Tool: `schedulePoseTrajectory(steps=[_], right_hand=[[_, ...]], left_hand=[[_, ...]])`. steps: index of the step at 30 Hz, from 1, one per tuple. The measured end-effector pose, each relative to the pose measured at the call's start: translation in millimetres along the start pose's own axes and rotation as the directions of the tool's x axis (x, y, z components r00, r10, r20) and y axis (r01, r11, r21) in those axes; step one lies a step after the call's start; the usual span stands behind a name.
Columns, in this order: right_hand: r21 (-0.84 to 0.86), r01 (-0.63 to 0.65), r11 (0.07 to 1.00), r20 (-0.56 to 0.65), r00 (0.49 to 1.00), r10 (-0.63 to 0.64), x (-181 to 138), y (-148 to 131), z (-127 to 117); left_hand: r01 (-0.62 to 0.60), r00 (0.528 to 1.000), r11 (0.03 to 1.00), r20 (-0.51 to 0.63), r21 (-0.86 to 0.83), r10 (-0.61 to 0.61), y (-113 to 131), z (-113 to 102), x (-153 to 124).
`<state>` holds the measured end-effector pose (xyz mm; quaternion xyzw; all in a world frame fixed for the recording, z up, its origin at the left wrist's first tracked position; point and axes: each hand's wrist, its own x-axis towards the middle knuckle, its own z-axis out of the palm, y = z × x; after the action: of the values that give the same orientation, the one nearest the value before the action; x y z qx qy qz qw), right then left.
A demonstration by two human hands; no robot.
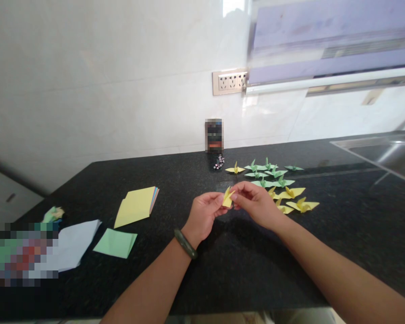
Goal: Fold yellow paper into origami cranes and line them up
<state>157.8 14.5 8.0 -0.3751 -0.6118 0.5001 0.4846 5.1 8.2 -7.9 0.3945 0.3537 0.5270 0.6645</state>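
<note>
taking the folded yellow paper (227, 200) as the clock's centre, a hand could pass over bare counter (175, 175) at ten o'clock, or at six between the left forearm (151, 274) and the right forearm (324, 256), which bar seven and four. the yellow paper stack (137, 204) blocks nine; the green sheet (115, 243) and white paper (76, 243) obstruct eight. at twelve, a beaded strand (218, 163) and a blurred upright object (214, 135) stand before the wall (121, 90). green cranes (275, 173) crowd two, yellow cranes (292, 193) three, leaving only slim gaps.
</note>
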Motion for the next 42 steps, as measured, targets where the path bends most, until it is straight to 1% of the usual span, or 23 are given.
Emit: schedulePoseTrajectory(steps=[3,5,9,11,15,19,21,23,29,34,36,39,42], right_hand=[[0.051,-0.027,0.998,0.020,0.999,0.026,-0.3,-0.5,-0.4],[0.059,-0.051,0.997,0.053,0.997,0.048,-0.3,-0.7,-0.1],[0.052,-0.089,0.995,0.070,0.994,0.085,-0.2,0.1,0.7],[0.064,-0.105,0.992,0.073,0.992,0.100,-0.3,0.4,0.7],[0.044,-0.130,0.991,0.117,0.985,0.124,-1.2,-1.0,-0.9],[0.025,-0.137,0.990,0.205,0.970,0.129,-1.0,-1.7,-4.4],[0.010,-0.125,0.992,0.226,0.967,0.119,-0.3,-1.1,-5.8],[-0.024,-0.103,0.994,0.220,0.970,0.106,0.1,-0.6,-5.9],[-0.195,-0.017,0.981,0.116,0.992,0.040,-2.1,-2.3,-1.8],[-0.209,0.023,0.978,0.151,0.989,0.009,-3.0,-1.8,-4.7],[-0.229,0.034,0.973,0.147,0.989,0.000,-2.6,-1.3,-6.1],[-0.279,0.051,0.959,0.106,0.994,-0.022,-2.9,-1.8,-5.2],[-0.328,0.067,0.942,0.037,0.998,-0.058,-4.6,-2.8,-1.0]], left_hand=[[0.030,0.999,0.995,0.040,-0.097,-0.026,-0.1,-1.0,-0.4],[0.068,0.994,0.989,0.097,-0.135,-0.055,0.1,-0.8,-0.9],[0.156,0.968,0.980,0.216,-0.127,-0.126,0.0,0.5,-1.5],[0.199,0.961,0.973,0.219,-0.113,-0.171,-0.5,0.2,-1.6],[0.270,0.952,0.957,0.178,-0.103,-0.249,-1.1,-2.3,-1.4],[0.251,0.959,0.957,0.167,-0.143,-0.227,-1.2,-2.8,-0.5],[0.252,0.959,0.955,0.172,-0.154,-0.225,-1.2,-2.2,-0.1],[0.257,0.958,0.952,0.177,-0.166,-0.227,-1.3,-1.7,0.0],[0.270,0.956,0.943,0.168,-0.197,-0.239,-0.5,-1.0,-1.9],[0.273,0.955,0.943,0.171,-0.190,-0.242,2.2,1.1,-3.5],[0.280,0.951,0.941,0.187,-0.188,-0.246,2.7,1.4,-3.7],[0.298,0.941,0.937,0.221,-0.180,-0.257,2.5,0.8,-3.9],[0.294,0.941,0.941,0.224,-0.166,-0.255,2.6,0.2,-4.3]])
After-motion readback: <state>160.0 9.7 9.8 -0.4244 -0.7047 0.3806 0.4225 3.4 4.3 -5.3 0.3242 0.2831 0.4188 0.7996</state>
